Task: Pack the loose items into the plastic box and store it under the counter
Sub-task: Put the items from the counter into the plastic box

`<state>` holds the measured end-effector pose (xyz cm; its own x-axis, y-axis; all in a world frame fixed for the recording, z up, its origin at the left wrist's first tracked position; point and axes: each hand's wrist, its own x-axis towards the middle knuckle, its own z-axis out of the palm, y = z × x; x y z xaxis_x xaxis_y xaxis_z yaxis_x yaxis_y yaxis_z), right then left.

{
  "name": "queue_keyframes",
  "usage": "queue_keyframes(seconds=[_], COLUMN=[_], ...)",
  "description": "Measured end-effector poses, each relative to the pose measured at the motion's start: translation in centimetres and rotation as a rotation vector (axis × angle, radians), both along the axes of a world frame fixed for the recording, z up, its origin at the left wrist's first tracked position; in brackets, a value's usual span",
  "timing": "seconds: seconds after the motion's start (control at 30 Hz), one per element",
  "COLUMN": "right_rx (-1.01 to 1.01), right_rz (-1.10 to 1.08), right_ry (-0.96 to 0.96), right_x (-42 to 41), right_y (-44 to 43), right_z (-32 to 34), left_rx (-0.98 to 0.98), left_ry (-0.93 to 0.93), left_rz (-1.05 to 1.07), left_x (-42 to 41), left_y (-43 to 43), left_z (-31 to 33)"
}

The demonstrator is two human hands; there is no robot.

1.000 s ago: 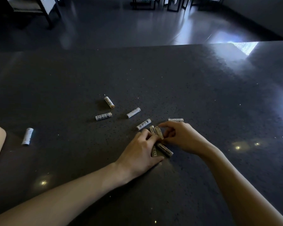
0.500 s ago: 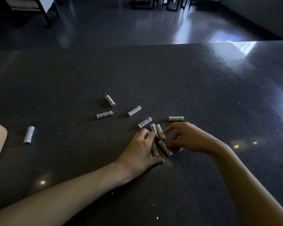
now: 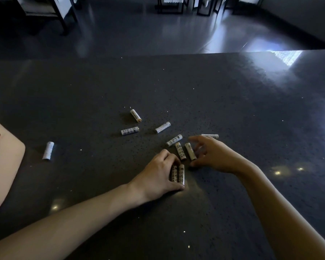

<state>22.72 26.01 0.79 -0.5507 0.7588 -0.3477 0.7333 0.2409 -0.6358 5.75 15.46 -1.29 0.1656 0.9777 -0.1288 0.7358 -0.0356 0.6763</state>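
1. Left hand curls round two batteries, pinning them side by side on the counter, probably to build a bundle.
2. Right hand holds nothing, its fingers spread and loosely bent near another pair.
3. All are small white cylinders with dark print. Loose ones lie scattered beyond.
4. A pale object at the left edge may be the box; I cannot tell.

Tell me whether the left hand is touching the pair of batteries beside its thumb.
Touching. The head view shows the left hand curling its fingers over the pair of batteries, with the thumb against their near ends.
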Motion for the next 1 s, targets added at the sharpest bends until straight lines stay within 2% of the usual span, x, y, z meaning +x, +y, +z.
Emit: queue_keyframes(seconds=[0.13, 0.33, 0.5, 0.73, 1.0], right_rx=[0.093, 0.147, 0.178, 0.220, 0.240], right_rz=[0.093, 0.112, 0.159, 0.193, 0.202], right_ry=[-0.083, -0.064, -0.087, -0.082, -0.069], right_x=[-1.0, -2.5, -3.5, -4.1, -4.6], right_y=[-0.1, 0.0, 0.0, -0.4, -1.4], right_z=[0.0, -0.7, -0.9, -1.1, -0.4], left_rx=[-0.012, -0.041, -0.065, 0.008, 0.062], left_ry=[0.037, 0.060, 0.037, 0.099, 0.123], left_rz=[0.022, 0.102, 0.061, -0.011, 0.037], left_x=[-1.6, -4.7, -5.1, -5.6, -6.8], left_y=[-0.5, -0.6, -0.6, -0.8, -2.1], left_z=[0.2, 0.7, 0.8, 0.8, 1.4])
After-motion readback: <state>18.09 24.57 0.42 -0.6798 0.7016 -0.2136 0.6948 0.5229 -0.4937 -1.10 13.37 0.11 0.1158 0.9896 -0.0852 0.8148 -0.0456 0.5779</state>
